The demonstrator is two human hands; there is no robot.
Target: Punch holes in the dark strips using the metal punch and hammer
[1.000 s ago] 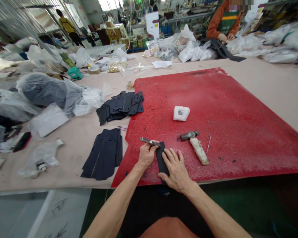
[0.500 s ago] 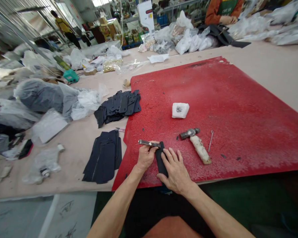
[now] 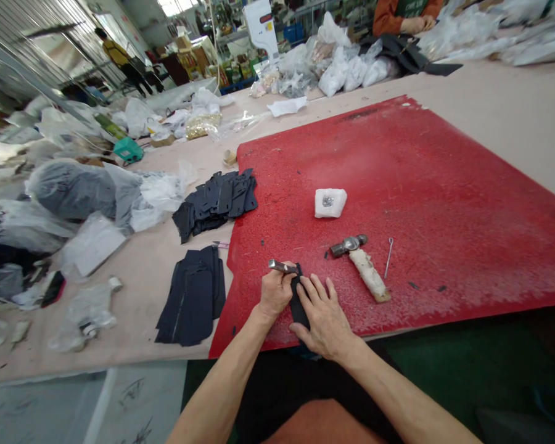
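Observation:
My left hand (image 3: 276, 291) is closed around a metal punch (image 3: 282, 266), whose lower end meets the top of a narrow dark piece of material (image 3: 300, 311). The punch leans, its blunt end pointing up and left. Across that dark piece lies my right hand (image 3: 322, 316), fingers stretched out and pressing it against the red mat (image 3: 398, 185). Right of my hands rests a ball-peen hammer (image 3: 367, 271) with a wrapped pale handle. Beside it is a thin metal pin with a looped end (image 3: 389, 257).
Left of the mat lie a stack of flat dark panels (image 3: 192, 299) and a heap of smaller cut pieces (image 3: 219, 200). A white block with small metal bits (image 3: 330, 203) sits on the mat. Plastic bags (image 3: 157, 191) crowd the left. A person in orange sleeves (image 3: 388, 18) is across the table.
The punch's blunt end has swung a little to the right, so it looks shorter. My right hand stays flat on the dark piece. The whole view has shifted slightly.

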